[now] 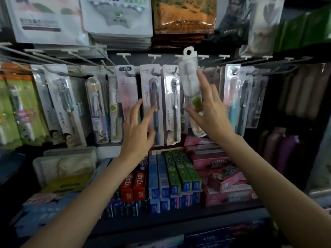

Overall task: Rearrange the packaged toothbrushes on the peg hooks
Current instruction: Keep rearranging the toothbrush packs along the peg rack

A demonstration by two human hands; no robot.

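Up off the rack: a clear plastic toothbrush packet with a white hang tab and a green patch low down (190, 81), raised so its tab hole sits level with the row of white-tipped wire peg hooks (153, 57) and not threaded on any of them. Pinched between thumb below and fingers along the right edge by the right hand (209, 111), tilted a touch to the left. Just beside it on the left, two grey-brush blister cards (170, 104) hanging on their hooks, side by side. Reaching in at the left of those, the left hand (138, 129), fingers straight and spread, tips on or just before the nearer card's lower edge, gripping nothing; actual contact hard to call. More carded toothbrushes (60, 102) strung out to either side, some askew. Below, a dark shelf (197, 213) stacked with toothpaste boxes in red, blue, green and pink (161, 178). Above, bagged towels (118, 18).

Progress, by the look: mid-job. One packet lifted and still to be hung; which hook it belongs on, not clear. The crooked cards at left likely still waiting.
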